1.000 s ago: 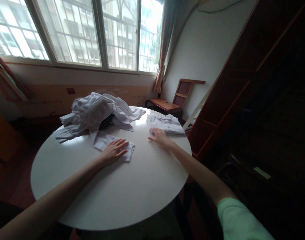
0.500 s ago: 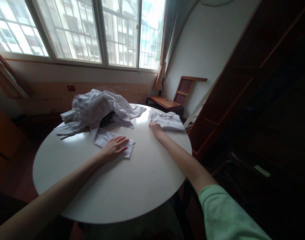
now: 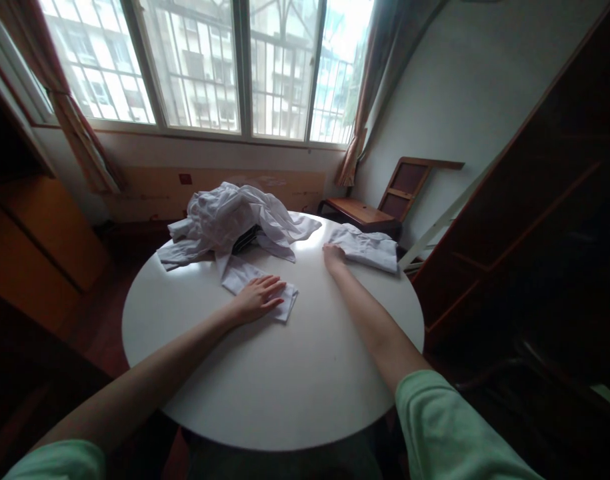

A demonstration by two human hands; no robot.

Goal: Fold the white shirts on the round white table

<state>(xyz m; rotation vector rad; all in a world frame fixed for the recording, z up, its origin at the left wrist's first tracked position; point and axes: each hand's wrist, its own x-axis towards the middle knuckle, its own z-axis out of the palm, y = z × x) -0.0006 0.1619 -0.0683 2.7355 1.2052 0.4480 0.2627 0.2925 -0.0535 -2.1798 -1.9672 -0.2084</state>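
My left hand (image 3: 259,298) lies flat with fingers spread on the end of a white cloth strip (image 3: 291,303), which looks like a sleeve and runs back toward a crumpled pile of white garments (image 3: 225,213). Dark striped fabric (image 3: 247,238) shows in a gap of the pile. Farther right, my right hand (image 3: 335,257) is closed at the near left edge of a folded white shirt (image 3: 367,248). Its fingertips are partly hidden, with the fingers curled against the cloth.
Everything rests on a round white table (image 3: 285,400). Behind its far right edge stands a wooden chair (image 3: 365,210). A dark wooden panel (image 3: 485,247) leans in on the right, and orange-brown cabinets (image 3: 45,247) stand at the left. Barred windows line the back wall.
My view has turned left, so the table and garments appear farther right. My left hand stays flat on the cloth, and my right hand stays closed at the folded shirt's edge.
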